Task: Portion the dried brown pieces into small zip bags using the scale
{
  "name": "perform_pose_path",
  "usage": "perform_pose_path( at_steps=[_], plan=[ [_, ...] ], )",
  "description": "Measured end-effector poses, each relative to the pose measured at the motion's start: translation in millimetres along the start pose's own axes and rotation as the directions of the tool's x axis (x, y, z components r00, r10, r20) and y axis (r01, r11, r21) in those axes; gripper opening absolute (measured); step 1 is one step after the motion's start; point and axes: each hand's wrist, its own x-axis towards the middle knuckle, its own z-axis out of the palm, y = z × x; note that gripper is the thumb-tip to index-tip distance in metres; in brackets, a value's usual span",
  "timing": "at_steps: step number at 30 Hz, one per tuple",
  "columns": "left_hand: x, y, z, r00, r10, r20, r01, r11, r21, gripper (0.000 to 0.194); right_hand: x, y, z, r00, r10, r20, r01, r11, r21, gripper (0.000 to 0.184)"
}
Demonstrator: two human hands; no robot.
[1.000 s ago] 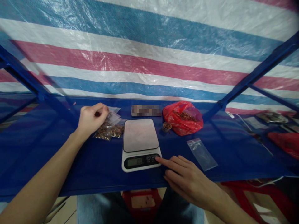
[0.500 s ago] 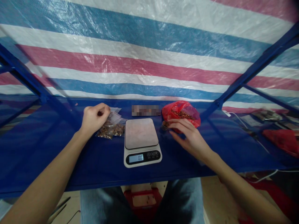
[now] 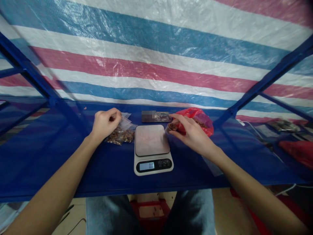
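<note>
Striped plastic sheet (image 3: 146, 45), in white, blue and red, forms the wall behind the blue table (image 3: 110, 173). Near the middle of this table lies the white kitchen scale (image 3: 151, 140), its platform smooth and pale, its lit display (image 3: 146, 166) showing 0.0. Beyond its right side sits the crumpled red bag (image 3: 207, 128), thin and glossy, with brown dried pieces inside. In front of it is the right hand (image 3: 193, 135), which grasps the small cup between thumb and fingers. The left hand (image 3: 105, 122) is curled at the upper part of the clear packets (image 3: 124, 134); whether it pinches them, I cannot tell. These packets, filled with brownish pieces, lie just left of the scale. The small cup (image 3: 168, 129), also holding brown pieces, is near the platform's far right corner.
</note>
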Motion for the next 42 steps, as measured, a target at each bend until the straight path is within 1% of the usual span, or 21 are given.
perform_pose_path(
  at_steps=[2,5,7,9,10,12,14,15,18,20,22,24,25,28,31,34,36,40,42],
  plan=[
    [0,0,0.2,1.0,-0.002,-0.001,0.002,1.0,0.006,0.032,9,-19,0,0.998,-0.055,0.03,0.054,0.998,0.042,0.056],
    [0,-2,-0.1,1.0,-0.008,0.001,0.008,1.0,0.011,0.033,19,-41,9,0.985,-0.14,0.096,0.136,0.99,0.047,0.055],
    [0,-2,-0.4,1.0,-0.008,0.002,0.008,1.0,0.013,0.033,23,-47,16,0.976,-0.169,0.14,0.166,0.986,0.032,0.052],
    [0,-3,-0.2,1.0,-0.004,-0.001,0.004,1.0,0.021,0.032,24,-47,21,0.969,-0.177,0.174,0.173,0.984,0.038,0.05],
    [0,-3,0.2,1.0,0.0,-0.001,0.0,1.0,0.024,0.032,24,-46,22,0.967,-0.173,0.189,0.165,0.985,0.06,0.052],
    [-1,-3,1.0,1.0,0.007,-0.002,-0.007,1.0,0.027,0.031,20,-42,23,0.969,-0.147,0.199,0.122,0.983,0.136,0.062],
    [-1,-2,1.1,1.0,0.012,-0.004,-0.012,1.0,0.026,0.031,11,-38,23,0.979,-0.099,0.179,0.058,0.973,0.223,0.073],
    [-1,0,0.5,1.0,0.015,-0.006,-0.015,1.0,0.025,0.031,6,-35,22,0.985,-0.066,0.161,0.023,0.966,0.257,0.076],
    [0,12,-4.9,0.999,0.03,0.016,-0.03,0.999,0.023,0.032,-15,-24,24,0.992,0.057,0.113,-0.089,0.948,0.304,0.072],
    [2,24,-9.6,0.994,0.048,0.103,-0.05,0.999,0.014,0.033,-25,-14,28,0.985,0.134,0.108,-0.162,0.935,0.316,0.065],
    [3,38,-12.4,0.963,0.072,0.26,-0.066,0.997,-0.031,0.031,-27,-4,32,0.973,0.195,0.127,-0.228,0.911,0.344,0.055],
    [3,49,-11.2,0.918,0.06,0.392,-0.03,0.996,-0.082,0.024,-22,5,36,0.957,0.235,0.171,-0.285,0.874,0.394,0.044],
    [2,54,-9.0,0.898,0.04,0.438,0.004,0.995,-0.098,0.023,-17,9,38,0.949,0.245,0.201,-0.309,0.852,0.423,0.039],
    [-3,60,0.2,0.827,0.002,0.561,0.086,0.988,-0.13,0.033,0,15,44,0.929,0.252,0.27,-0.358,0.796,0.488,0.034],
    [-9,61,5.8,0.741,-0.022,0.671,0.172,0.972,-0.158,0.041,7,15,48,0.923,0.265,0.28,-0.376,0.777,0.504,0.033],
    [-12,62,4.6,0.665,-0.086,0.741,0.322,0.929,-0.181,0.047,3,10,46,0.926,0.244,0.289,-0.368,0.757,0.54,0.029],
    [-12,64,3.0,0.631,-0.108,0.768,0.397,0.896,-0.2,0.048,-1,7,43,0.927,0.222,0.302,-0.363,0.734,0.574,0.026],
    [-11,66,4.7,0.6,-0.119,0.791,0.505,0.823,-0.259,0.047,-6,7,39,0.923,0.199,0.33,-0.371,0.696,0.615,0.025],
    [-12,67,8.0,0.593,-0.118,0.797,0.547,0.785,-0.292,0.046,-7,11,38,0.921,0.217,0.323,-0.378,0.699,0.607,0.024]
  ],
)
